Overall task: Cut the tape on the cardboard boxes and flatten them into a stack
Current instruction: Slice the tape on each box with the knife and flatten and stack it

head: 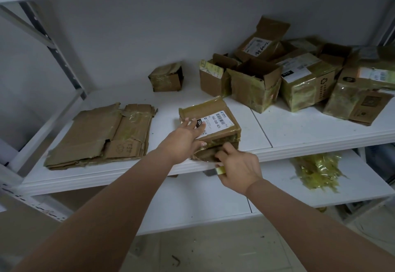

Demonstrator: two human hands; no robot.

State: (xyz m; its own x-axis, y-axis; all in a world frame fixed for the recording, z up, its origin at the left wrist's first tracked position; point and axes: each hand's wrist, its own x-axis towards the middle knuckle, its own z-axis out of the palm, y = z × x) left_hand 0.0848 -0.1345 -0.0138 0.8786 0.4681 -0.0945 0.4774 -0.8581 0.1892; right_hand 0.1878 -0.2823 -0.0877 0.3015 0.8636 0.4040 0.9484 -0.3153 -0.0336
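Observation:
A taped cardboard box (222, 120) with a white shipping label lies at the front edge of the white shelf (299, 135). My left hand (183, 137) rests flat on its top, fingers spread over the label, thumb at the near edge. My right hand (237, 167) is at the box's near side, fingers curled around a small yellow-handled cutter (221, 170) whose blade end is hidden against the box. A stack of flattened cardboard (100, 137) lies to the left on the same shelf.
Several taped and half-open boxes (299, 75) are piled at the back right of the shelf, and one small box (166, 77) stands alone behind. A heap of yellowish tape scraps (318, 171) lies on the lower shelf at the right. Shelf uprights stand at the left.

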